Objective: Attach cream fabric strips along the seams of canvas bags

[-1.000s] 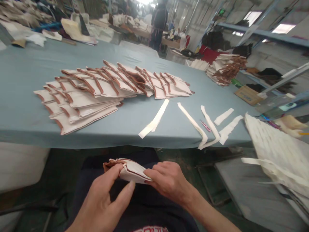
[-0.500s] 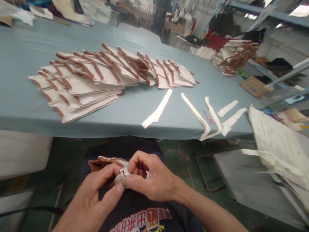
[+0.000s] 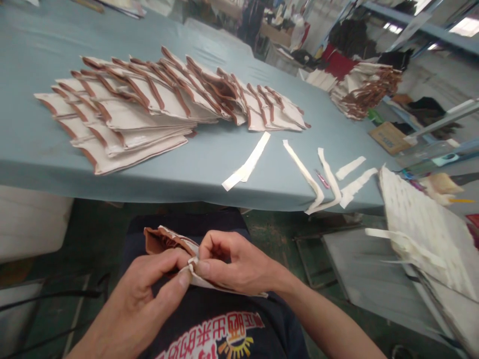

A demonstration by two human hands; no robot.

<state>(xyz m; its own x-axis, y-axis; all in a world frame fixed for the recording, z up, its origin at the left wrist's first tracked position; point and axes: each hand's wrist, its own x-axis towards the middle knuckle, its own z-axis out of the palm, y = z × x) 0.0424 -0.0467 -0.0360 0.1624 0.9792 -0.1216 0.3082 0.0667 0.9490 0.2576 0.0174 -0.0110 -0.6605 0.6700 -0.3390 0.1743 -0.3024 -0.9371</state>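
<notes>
Cream and brown cloth makes up the folded piece [image 3: 162,242] held over the person's lap, in front of the near edge of the blue-green table [image 3: 149,182]. The left hand [image 3: 145,291] pinches its near edge with thumb and forefinger, the two tips almost meeting across a small raised fold. The right hand [image 3: 235,264] grips just beside it, thumb and forefinger drawn together on the same fold; its other fingers curl inward, and whether they press on the cloth I cannot tell. The piece's brown-lined end gapes beyond the left fingers, while its cream end runs out beneath the right hand. Under both wrists lies a dark shirt [image 3: 232,326] with printed characters. On the table, overlapping cream-and-brown pieces [image 3: 145,117] lie in rows, well apart from the hands, with pale strips [image 3: 245,167] nearer the edge.
</notes>
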